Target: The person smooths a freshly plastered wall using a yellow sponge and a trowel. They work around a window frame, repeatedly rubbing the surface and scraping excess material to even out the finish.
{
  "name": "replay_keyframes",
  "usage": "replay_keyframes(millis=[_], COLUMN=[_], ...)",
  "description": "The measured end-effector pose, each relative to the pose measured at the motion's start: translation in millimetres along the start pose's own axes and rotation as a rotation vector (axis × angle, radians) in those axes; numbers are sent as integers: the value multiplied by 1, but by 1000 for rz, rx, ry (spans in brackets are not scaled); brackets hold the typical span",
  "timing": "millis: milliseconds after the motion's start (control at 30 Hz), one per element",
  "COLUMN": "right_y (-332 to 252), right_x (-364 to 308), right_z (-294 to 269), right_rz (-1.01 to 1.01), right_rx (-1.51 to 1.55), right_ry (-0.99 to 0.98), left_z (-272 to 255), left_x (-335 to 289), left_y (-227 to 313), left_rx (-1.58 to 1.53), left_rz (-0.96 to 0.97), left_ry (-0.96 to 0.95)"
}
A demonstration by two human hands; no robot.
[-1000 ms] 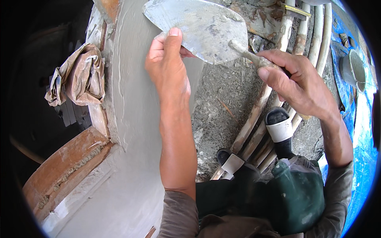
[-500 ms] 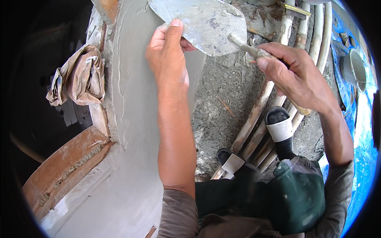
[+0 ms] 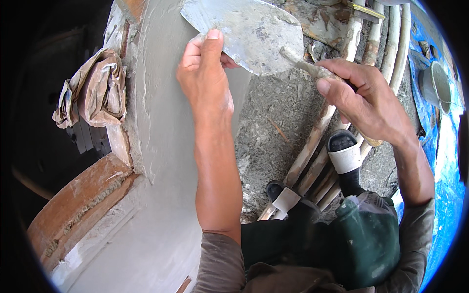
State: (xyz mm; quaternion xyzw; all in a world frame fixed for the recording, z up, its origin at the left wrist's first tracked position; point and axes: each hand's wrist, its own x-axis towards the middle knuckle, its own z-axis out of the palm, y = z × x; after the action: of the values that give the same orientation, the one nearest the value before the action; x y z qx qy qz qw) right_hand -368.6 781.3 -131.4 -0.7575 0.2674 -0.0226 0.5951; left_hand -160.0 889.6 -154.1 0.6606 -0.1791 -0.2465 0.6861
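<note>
A broad trowel (image 3: 254, 36) with a rounded metal blade, smeared with grey plaster, is held across the top middle of the view. My right hand (image 3: 359, 97) is wrapped round its handle, which comes out below the palm. With thumb on top and fingers underneath, my left hand (image 3: 207, 75) pinches the blade's near left edge; its fingertips are partly hidden by the blade. Beside and beneath my left forearm runs a smooth, wet-looking grey plastered wall (image 3: 168, 107).
Crumpled brown paper (image 3: 102, 93) sits by a timber frame left of the wall, above a curved wooden piece (image 3: 80, 205). Several wooden poles (image 3: 312, 146) lie over rough ground under my sandalled feet. A grey bucket (image 3: 435, 88) stands on a blue tarp (image 3: 447, 185) at right.
Both hands and the trowel have shifted slightly downward, with the blade tilted a little differently. Both hands keep their hold. The view has moved slightly.
</note>
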Motion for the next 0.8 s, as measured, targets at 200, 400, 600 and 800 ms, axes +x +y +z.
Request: replay_keyframes(millis=[200,400,600,800], right_y=[-1,-1,1,-1], right_x=[-5,-8,-14,-18], right_z=[3,8,13,17], right_rz=[22,3,-23,-53], right_rx=[-19,3,2,17], right_ry=[13,16,23,16], left_z=[-4,-8,-12,-14], left_x=[-4,-10,-19,-27], left_y=[0,1,3,3], left_rx=[2,-6,1,11], left_rz=[20,-10,-12,-15], left_ry=[-4,13,25,45])
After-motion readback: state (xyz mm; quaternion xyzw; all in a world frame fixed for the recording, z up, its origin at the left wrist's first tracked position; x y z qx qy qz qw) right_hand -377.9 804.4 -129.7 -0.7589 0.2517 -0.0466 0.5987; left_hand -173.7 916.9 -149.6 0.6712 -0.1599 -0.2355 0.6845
